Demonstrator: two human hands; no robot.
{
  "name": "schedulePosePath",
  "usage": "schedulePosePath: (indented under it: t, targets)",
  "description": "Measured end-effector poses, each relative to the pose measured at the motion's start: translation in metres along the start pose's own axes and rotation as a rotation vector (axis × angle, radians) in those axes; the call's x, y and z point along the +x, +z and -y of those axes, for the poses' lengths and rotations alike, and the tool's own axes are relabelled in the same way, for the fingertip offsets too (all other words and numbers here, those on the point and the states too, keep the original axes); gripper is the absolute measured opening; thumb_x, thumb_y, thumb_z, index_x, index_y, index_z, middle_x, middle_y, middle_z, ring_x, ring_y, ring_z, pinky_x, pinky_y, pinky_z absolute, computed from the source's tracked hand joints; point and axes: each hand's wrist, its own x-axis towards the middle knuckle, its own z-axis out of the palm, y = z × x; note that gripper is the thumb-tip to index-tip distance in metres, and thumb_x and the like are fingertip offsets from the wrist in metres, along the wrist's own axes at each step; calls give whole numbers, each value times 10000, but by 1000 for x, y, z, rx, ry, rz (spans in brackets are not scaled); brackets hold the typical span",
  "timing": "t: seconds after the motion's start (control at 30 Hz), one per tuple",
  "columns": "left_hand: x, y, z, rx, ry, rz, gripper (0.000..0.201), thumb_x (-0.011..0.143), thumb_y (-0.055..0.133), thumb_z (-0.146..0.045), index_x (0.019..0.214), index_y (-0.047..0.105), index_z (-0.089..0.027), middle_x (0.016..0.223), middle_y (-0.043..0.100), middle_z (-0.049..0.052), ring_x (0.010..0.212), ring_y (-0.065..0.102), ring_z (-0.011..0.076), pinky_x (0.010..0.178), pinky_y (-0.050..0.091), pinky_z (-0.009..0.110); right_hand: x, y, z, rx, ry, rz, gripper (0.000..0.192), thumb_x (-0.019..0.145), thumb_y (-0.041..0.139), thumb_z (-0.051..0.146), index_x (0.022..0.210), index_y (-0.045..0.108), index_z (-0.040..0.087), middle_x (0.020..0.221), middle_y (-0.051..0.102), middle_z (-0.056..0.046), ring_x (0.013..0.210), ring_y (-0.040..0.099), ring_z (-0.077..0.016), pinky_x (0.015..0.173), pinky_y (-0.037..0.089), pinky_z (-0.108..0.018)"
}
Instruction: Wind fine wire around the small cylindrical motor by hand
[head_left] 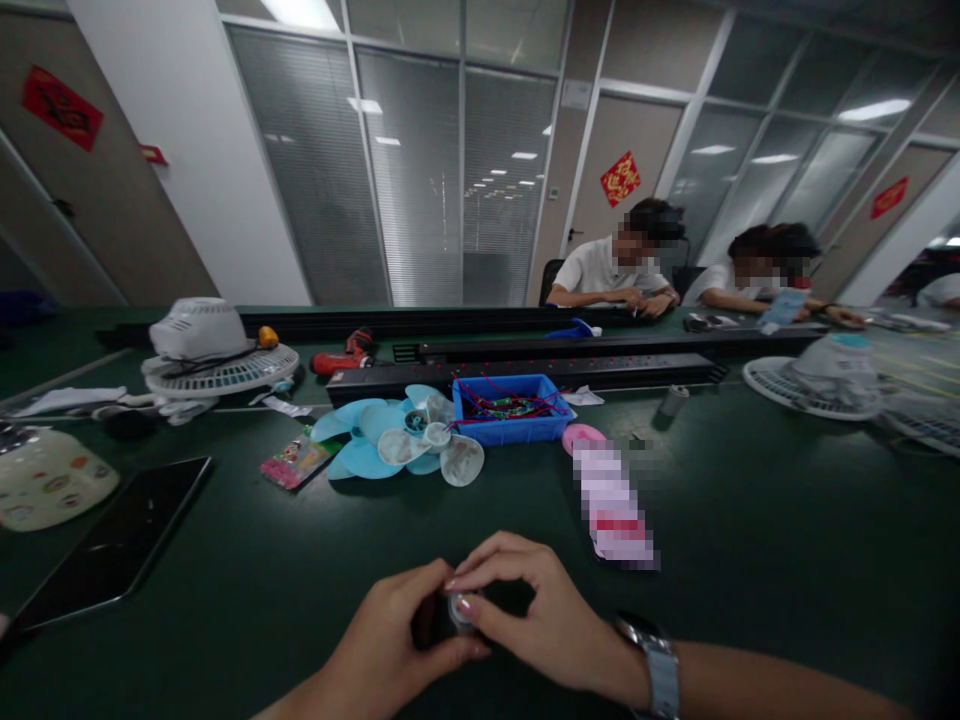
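Observation:
Low over the green table, my left hand (394,635) curls its thumb and fingers around a small round grey metal piece (460,612). From the other side, my right hand (544,610), with a watch on its wrist, pinches the top of the same piece between thumb and fingers. Much of the piece is hidden by my fingers, so its exact kind does not show. Beyond my hands lie light-blue fan blades (360,455) with clear ones on top. Touching them on the right is a blue bin (510,432) of red wires and small green parts.
A small metal cylinder (673,401) stands right of the bin. Fan heads lie left (199,328) and right (832,375). A red drill (345,358) sits by long black bars (525,372). A black tablet (124,545) lies left. Co-workers (600,270) sit across the table.

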Motion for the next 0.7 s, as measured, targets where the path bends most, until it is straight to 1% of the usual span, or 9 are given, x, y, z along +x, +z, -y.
schedulePosePath:
  t: [0.2,0.33,0.47,0.7]
  targets:
    - [-1,-1,-1,-1,13,11,289,779,767,-378,749,545,-193,671,536,-50,584,501,134,536,345,206,1,0,4,-1,4,-9,71,827,734,176,882,778,178,920,749,-47,887,696,-167,816,531,-297]
    - [0,-1,0,16,11,18,276,781,767,-379,771,564,-192,680,554,-45,595,521,142,544,357,211,2,-1,7,5,35,-6,56,825,740,178,869,774,175,910,754,-43,879,699,-167,821,529,-297]
    - [0,-1,2,22,21,24,255,788,760,-377,802,589,-188,706,582,-32,612,547,151,556,380,218,5,-5,12,-6,84,36,56,833,737,179,870,779,184,903,752,-34,879,696,-162,820,524,-286]
    - [0,-2,-1,28,26,26,229,796,753,-369,826,613,-190,707,603,-34,598,554,141,542,386,208,9,-10,19,-50,146,99,68,837,736,182,882,782,200,912,742,-24,878,686,-162,816,519,-283]
